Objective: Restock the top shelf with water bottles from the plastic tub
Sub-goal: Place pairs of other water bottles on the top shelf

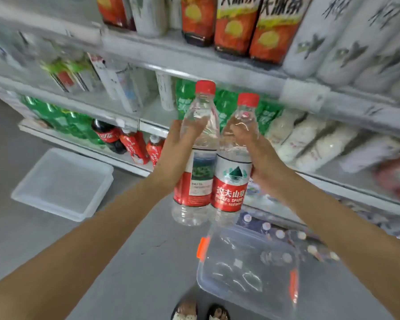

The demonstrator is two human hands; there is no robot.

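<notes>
Two clear water bottles with red caps and red-and-white labels are held upright side by side in front of the shelves. My left hand (178,153) grips the left water bottle (198,181) around its upper body. My right hand (261,158) grips the right water bottle (231,188) the same way. The two bottles touch each other. Below them on the grey floor lies the clear plastic tub (247,269) with orange latches; I see no bottles inside it. The shelf (194,58) above carries red-labelled tea bottles and white bottles.
The tub's white lid (60,183) lies on the floor at the left. Lower shelves hold green soda bottles (62,121), cola bottles (109,137), red-wrapped bottles and white bottles (310,144). My feet (201,312) stand at the bottom edge beside the tub.
</notes>
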